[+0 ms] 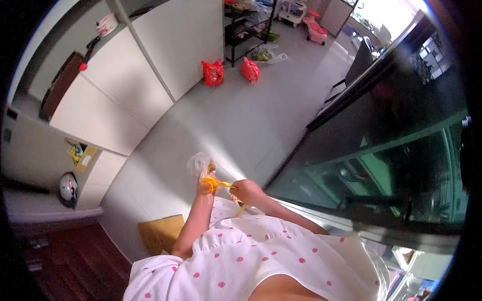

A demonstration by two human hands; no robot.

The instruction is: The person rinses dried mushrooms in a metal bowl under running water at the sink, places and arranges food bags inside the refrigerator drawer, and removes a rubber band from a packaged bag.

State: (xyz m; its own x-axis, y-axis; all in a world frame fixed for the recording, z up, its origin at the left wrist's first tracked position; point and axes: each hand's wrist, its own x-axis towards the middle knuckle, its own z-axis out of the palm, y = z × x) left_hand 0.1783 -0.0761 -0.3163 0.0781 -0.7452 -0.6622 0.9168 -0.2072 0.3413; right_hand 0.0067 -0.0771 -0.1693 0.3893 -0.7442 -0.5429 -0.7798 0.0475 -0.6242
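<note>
My left hand (205, 186) is raised in front of the body, its fingers closed round a clear plastic bag (199, 162) with something yellow-brown inside. A yellow strip (225, 185) runs from the left hand across to my right hand (246, 191). The right hand is closed on that strip, and a paler end hangs down below it toward the dress. The strip is pulled fairly straight between the two hands. What exactly the bag contains is too small and blurred to tell.
A cardboard box (161, 232) stands on the floor at lower left. White cabinets (113, 80) line the left side; a dark glass door (381, 150) is on the right. Two red bags (213, 73) and a black shelf rack (246, 31) are farther ahead, near a pink ride-on toy (315, 29).
</note>
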